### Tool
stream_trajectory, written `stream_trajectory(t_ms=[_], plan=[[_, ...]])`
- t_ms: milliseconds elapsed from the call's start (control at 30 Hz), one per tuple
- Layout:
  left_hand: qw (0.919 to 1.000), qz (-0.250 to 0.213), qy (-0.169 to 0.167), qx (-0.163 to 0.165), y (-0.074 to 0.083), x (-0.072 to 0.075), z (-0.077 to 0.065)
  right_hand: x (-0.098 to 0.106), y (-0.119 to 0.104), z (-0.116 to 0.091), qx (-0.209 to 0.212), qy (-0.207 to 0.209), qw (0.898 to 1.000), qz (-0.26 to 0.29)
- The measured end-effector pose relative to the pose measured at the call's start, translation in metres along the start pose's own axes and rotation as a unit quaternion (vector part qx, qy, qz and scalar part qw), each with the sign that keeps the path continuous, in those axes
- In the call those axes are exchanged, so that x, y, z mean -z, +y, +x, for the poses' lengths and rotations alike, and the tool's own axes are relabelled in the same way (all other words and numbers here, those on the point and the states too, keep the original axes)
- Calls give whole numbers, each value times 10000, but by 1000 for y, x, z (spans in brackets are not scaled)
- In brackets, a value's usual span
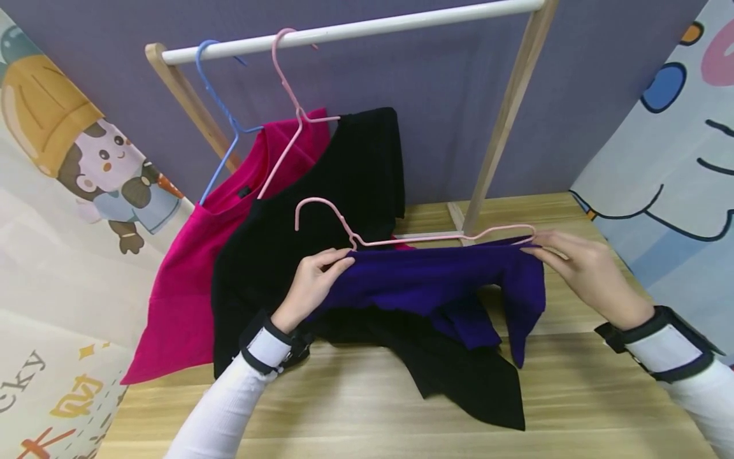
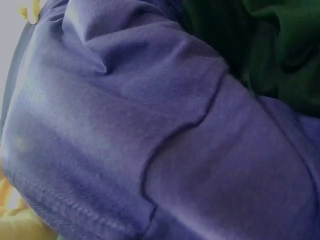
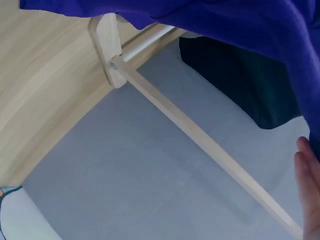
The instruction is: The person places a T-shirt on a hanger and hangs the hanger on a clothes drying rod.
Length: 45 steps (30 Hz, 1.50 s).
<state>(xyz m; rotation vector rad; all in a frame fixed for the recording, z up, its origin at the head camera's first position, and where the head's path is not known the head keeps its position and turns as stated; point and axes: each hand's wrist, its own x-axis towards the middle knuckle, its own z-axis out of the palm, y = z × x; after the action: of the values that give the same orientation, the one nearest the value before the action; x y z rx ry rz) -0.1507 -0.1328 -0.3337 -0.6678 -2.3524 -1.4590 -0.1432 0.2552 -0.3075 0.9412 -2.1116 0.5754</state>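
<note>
Both hands hold a dark purple top [image 1: 413, 274] up in front of the rack, over the table. With thumb and fingers my left hand [image 1: 312, 284] pinches its upper edge, just below the hook of a pink hanger [image 1: 413, 240]. At the other end my right hand [image 1: 590, 274] pinches the cloth where the hanger's tip curves round. The hanger's far arm runs along the top's upper edge, and its near arm is hidden. Folds and a stitched hem of the purple top [image 2: 165, 125] fill the left wrist view. In the right wrist view, fingers [image 3: 307, 175] touch the purple cloth.
A rack with a white rail [image 1: 390, 25] stands behind. From it hang a magenta top [image 1: 183, 293] on a blue hanger [image 1: 220, 162] and a black top [image 1: 344, 166] on a pink hanger [image 1: 298, 115]. Black cloth [image 1: 459, 376] lies on the wooden table [image 1: 344, 408].
</note>
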Motion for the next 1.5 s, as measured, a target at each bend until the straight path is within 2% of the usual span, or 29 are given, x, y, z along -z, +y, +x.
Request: stream_trajectory(t_ms=[100, 267, 533, 700, 833, 1033, 1233, 1367, 1500], plan=[[9999, 57, -87, 23, -1, -1, -2, 5, 0, 3, 149, -47, 9997, -172], [9998, 70, -173, 30, 1, -3, -3, 9, -2, 12, 129, -145, 9998, 80], [9994, -159, -219, -213, 15, -13, 3, 4, -21, 25, -714, -561, 9952, 367], [9994, -117, -209, -268, 22, -19, 2, -2, -30, 29, -954, -656, 9924, 415], [9990, -128, -209, -379, 24, -23, 4, -8, -34, 31, -969, -723, 9914, 510], [9980, -96, -222, -591, 27, -28, 6, -18, -37, 33, -834, -925, 9873, 989], [9975, 11, -224, -664, 28, -30, 7, -24, -34, 32, -837, -1161, 9823, 1206], [9974, 87, -236, -680, 28, -31, 6, -23, -33, 31, -1091, -1570, 9744, 1179], [9973, 109, -240, -684, 28, -32, 5, -22, -33, 32, -1741, -2175, 9522, 1253]])
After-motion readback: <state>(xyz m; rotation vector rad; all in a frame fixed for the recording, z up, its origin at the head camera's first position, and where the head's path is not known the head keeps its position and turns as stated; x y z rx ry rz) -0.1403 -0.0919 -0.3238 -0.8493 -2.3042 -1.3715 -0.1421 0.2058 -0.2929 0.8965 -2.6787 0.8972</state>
